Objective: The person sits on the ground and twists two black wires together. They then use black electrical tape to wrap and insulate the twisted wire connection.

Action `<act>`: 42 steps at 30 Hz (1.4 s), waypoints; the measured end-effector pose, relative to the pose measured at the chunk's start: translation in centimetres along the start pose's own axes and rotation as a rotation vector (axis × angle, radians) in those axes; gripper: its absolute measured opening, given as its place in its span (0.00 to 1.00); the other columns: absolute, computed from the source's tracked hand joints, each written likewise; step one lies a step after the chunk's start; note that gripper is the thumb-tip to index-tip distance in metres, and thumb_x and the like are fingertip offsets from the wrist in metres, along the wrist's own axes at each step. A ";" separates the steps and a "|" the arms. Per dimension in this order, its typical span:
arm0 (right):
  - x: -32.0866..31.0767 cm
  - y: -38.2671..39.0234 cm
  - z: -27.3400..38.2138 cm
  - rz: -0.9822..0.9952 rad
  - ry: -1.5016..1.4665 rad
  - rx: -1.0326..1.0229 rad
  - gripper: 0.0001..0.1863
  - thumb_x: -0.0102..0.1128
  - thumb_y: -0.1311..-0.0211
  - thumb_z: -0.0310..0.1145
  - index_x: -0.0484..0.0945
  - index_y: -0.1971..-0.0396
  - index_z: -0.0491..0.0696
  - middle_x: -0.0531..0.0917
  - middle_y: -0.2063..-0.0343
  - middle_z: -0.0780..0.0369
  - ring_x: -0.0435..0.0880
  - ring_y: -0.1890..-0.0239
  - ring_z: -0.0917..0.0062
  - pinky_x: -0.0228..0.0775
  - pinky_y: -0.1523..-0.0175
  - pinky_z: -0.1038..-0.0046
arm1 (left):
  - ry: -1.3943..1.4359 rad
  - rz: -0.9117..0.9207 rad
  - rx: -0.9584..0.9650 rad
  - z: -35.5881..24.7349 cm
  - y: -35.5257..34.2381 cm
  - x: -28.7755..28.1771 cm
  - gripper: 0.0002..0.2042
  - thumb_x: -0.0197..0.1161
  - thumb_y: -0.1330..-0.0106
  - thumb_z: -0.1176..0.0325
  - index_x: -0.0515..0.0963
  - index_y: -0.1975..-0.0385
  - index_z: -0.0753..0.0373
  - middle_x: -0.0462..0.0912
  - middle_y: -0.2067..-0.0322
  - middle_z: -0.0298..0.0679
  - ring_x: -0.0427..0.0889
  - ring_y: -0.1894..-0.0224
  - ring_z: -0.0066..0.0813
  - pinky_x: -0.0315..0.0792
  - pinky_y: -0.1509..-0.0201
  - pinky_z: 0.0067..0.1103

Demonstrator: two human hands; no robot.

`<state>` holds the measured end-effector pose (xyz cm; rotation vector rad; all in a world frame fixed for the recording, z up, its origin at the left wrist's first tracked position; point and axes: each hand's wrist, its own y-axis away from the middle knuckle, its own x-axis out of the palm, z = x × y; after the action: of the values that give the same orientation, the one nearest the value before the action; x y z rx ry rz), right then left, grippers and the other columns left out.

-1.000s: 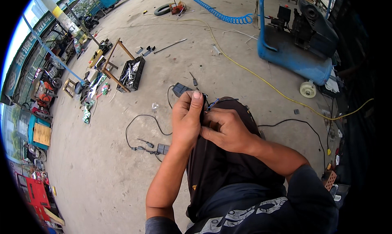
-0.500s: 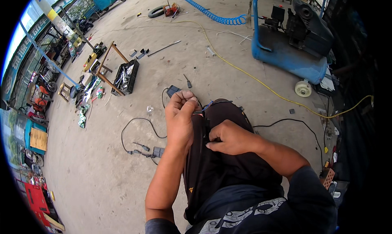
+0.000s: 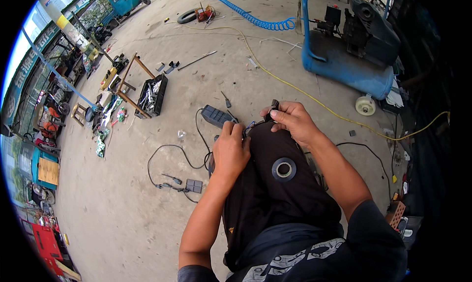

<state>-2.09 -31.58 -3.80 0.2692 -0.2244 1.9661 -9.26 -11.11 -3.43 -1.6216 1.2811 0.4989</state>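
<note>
Near my dark-trousered knee, my left hand [image 3: 232, 151] has its fingers curled down beside some thin wires [image 3: 250, 125]; what they grip is hidden. My right hand [image 3: 295, 124] is raised at the front of the knee, thumb and finger closed on a small black object [image 3: 273, 109], too small to identify clearly. A black tape roll [image 3: 275, 175] lies flat on my thigh, below that hand. A black box-shaped adapter [image 3: 214, 114] with a cord sits on the floor just beyond my left fingertips.
A blue compressor [image 3: 344, 75] stands at back right with a coiled hose [image 3: 260, 21] and yellow cord [image 3: 314, 97]. A black tool crate [image 3: 145, 102] is beside a wooden frame at left. Another adapter [image 3: 193, 185] lies on concrete [image 3: 113, 193], among cords.
My right hand has risen and moved forward and right with the black object. The tape roll now shows on my thigh. My left hand has turned over and dropped lower, fingers now pointing down.
</note>
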 end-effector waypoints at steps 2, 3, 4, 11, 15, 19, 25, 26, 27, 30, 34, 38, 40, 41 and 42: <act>-0.5 -0.6 -0.6 0.034 0.186 -0.081 0.13 0.61 0.29 0.32 0.84 0.54 0.38 0.83 0.67 0.66 0.80 0.66 0.86 0.75 0.63 0.81 | -0.080 -0.035 0.019 0.4 0.0 0.6 0.12 0.72 0.44 0.73 0.79 0.61 0.61 0.78 0.63 0.44 0.82 0.65 0.48 0.75 0.64 0.38; -0.6 -0.9 -0.9 0.052 0.277 -0.124 0.14 0.61 0.30 0.31 0.84 0.53 0.38 0.83 0.67 0.66 0.79 0.67 0.86 0.75 0.63 0.80 | -0.102 -0.049 0.017 0.6 -0.1 0.8 0.11 0.72 0.43 0.71 0.79 0.62 0.61 0.78 0.64 0.44 0.82 0.65 0.49 0.75 0.65 0.38; -0.6 -1.1 -1.1 0.058 0.266 -0.103 0.14 0.61 0.30 0.31 0.83 0.52 0.38 0.83 0.67 0.67 0.79 0.67 0.86 0.75 0.63 0.80 | -0.125 -0.064 0.015 0.8 -0.1 1.0 0.10 0.72 0.43 0.70 0.79 0.63 0.60 0.78 0.64 0.43 0.82 0.65 0.49 0.75 0.65 0.39; -0.1 -1.4 -0.9 0.115 0.251 0.013 0.16 0.62 0.31 0.30 0.83 0.47 0.39 0.85 0.62 0.65 0.80 0.67 0.84 0.77 0.59 0.78 | -0.162 -0.101 0.013 1.4 -0.3 2.2 0.06 0.68 0.39 0.69 0.79 0.65 0.58 0.80 0.69 0.43 0.82 0.68 0.50 0.75 0.67 0.40; 0.5 -0.9 0.5 0.144 0.126 0.020 0.17 0.63 0.30 0.31 0.81 0.45 0.39 0.84 0.64 0.66 0.81 0.65 0.84 0.78 0.59 0.79 | -0.093 -0.141 0.031 1.9 -0.3 2.0 0.04 0.66 0.37 0.72 0.79 0.64 0.60 0.82 0.72 0.45 0.83 0.70 0.52 0.75 0.68 0.40; 0.8 -0.5 2.9 0.174 0.138 -0.057 0.17 0.63 0.31 0.32 0.82 0.47 0.38 0.85 0.56 0.60 0.82 0.58 0.80 0.79 0.59 0.78 | 0.027 -0.273 0.160 2.3 -1.3 0.3 0.06 0.65 0.39 0.77 0.79 0.63 0.62 0.83 0.70 0.43 0.84 0.69 0.47 0.76 0.69 0.36; 1.0 0.0 6.2 0.273 -0.010 -0.132 0.17 0.65 0.32 0.33 0.84 0.48 0.38 0.86 0.51 0.58 0.82 0.58 0.83 0.77 0.57 0.80 | 0.180 -0.422 0.289 1.6 -2.7 -4.5 0.08 0.62 0.36 0.84 0.80 0.60 0.66 0.86 0.69 0.43 0.82 0.75 0.34 0.74 0.70 0.25; 0.6 -0.2 5.8 0.315 -0.018 -0.131 0.18 0.65 0.32 0.33 0.84 0.48 0.38 0.86 0.50 0.58 0.82 0.56 0.83 0.76 0.54 0.79 | 0.209 -0.423 0.294 1.4 -2.8 -5.1 0.08 0.62 0.36 0.84 0.80 0.60 0.66 0.87 0.69 0.43 0.82 0.75 0.33 0.74 0.70 0.25; 0.9 -0.2 5.5 0.375 -0.015 -0.158 0.19 0.65 0.32 0.32 0.83 0.46 0.38 0.85 0.47 0.58 0.82 0.54 0.82 0.75 0.49 0.77 | 0.237 -0.422 0.299 1.2 -2.8 -5.6 0.08 0.62 0.36 0.85 0.80 0.60 0.66 0.88 0.68 0.43 0.81 0.75 0.32 0.74 0.69 0.24; 2.1 0.3 4.8 0.541 -0.015 -0.105 0.22 0.65 0.33 0.31 0.80 0.42 0.37 0.83 0.44 0.60 0.81 0.50 0.82 0.69 0.39 0.75 | 0.251 -0.430 0.388 -0.3 -2.8 -6.8 0.08 0.62 0.37 0.85 0.80 0.61 0.67 0.88 0.67 0.44 0.83 0.73 0.33 0.75 0.68 0.25; 2.7 1.2 3.2 0.662 -0.005 -0.027 0.26 0.65 0.33 0.30 0.76 0.37 0.38 0.81 0.56 0.69 0.78 0.52 0.85 0.67 0.39 0.77 | 0.163 -0.368 0.311 0.4 -2.8 -6.2 0.08 0.63 0.38 0.85 0.80 0.62 0.66 0.86 0.69 0.44 0.84 0.71 0.38 0.75 0.67 0.26; 3.3 1.7 1.1 0.656 -0.003 -0.018 0.24 0.64 0.32 0.29 0.77 0.37 0.40 0.79 0.60 0.71 0.75 0.54 0.86 0.66 0.42 0.79 | 0.085 -0.313 0.252 1.9 -2.4 -5.3 0.06 0.66 0.40 0.81 0.81 0.65 0.65 0.84 0.70 0.44 0.84 0.70 0.43 0.76 0.66 0.30; 3.3 2.0 -0.2 0.636 -0.051 0.047 0.25 0.65 0.32 0.31 0.77 0.37 0.41 0.80 0.59 0.71 0.76 0.53 0.86 0.67 0.43 0.80 | 0.065 -0.330 0.231 1.8 -1.8 -4.9 0.07 0.68 0.43 0.78 0.81 0.66 0.63 0.84 0.68 0.44 0.84 0.70 0.46 0.76 0.67 0.35; 3.4 2.2 -0.7 0.610 -0.071 0.051 0.24 0.65 0.32 0.31 0.77 0.37 0.41 0.80 0.58 0.70 0.76 0.53 0.86 0.67 0.43 0.80 | 0.061 -0.304 0.162 1.6 -1.4 -4.6 0.06 0.69 0.42 0.78 0.81 0.66 0.63 0.84 0.68 0.44 0.84 0.71 0.47 0.76 0.68 0.35; 3.5 2.4 -1.1 0.584 -0.090 0.054 0.24 0.65 0.31 0.31 0.77 0.37 0.41 0.81 0.57 0.70 0.77 0.52 0.86 0.67 0.42 0.80 | 0.057 -0.279 0.095 1.3 -0.8 -4.3 0.05 0.69 0.42 0.77 0.81 0.67 0.64 0.84 0.68 0.45 0.83 0.72 0.48 0.76 0.69 0.35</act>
<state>-5.74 -29.17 -3.95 0.3561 -0.3355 2.5433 -9.73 -7.86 -0.28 -1.7099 1.0795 0.2185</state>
